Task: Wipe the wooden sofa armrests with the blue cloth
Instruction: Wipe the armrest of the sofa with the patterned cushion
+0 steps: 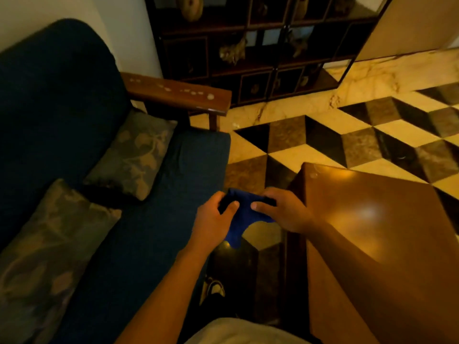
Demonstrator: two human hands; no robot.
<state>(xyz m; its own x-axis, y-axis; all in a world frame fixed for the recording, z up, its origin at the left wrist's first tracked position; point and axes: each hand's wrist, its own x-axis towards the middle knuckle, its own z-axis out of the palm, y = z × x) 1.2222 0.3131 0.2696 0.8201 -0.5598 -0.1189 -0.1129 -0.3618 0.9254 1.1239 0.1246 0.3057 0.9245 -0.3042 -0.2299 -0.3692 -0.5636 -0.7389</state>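
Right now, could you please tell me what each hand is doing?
Left hand: closed, gripping the blue cloth.
Right hand: closed, gripping the same cloth.

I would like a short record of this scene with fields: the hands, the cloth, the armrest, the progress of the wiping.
left hand: left hand grips the blue cloth
right hand: right hand grips the same cloth from the other side
cloth: bunched between both hands, one end hanging down, above the floor between sofa and wooden table
armrest: wooden armrest at the far end of the sofa, pale spots on top
progress: cloth not yet on the armrest
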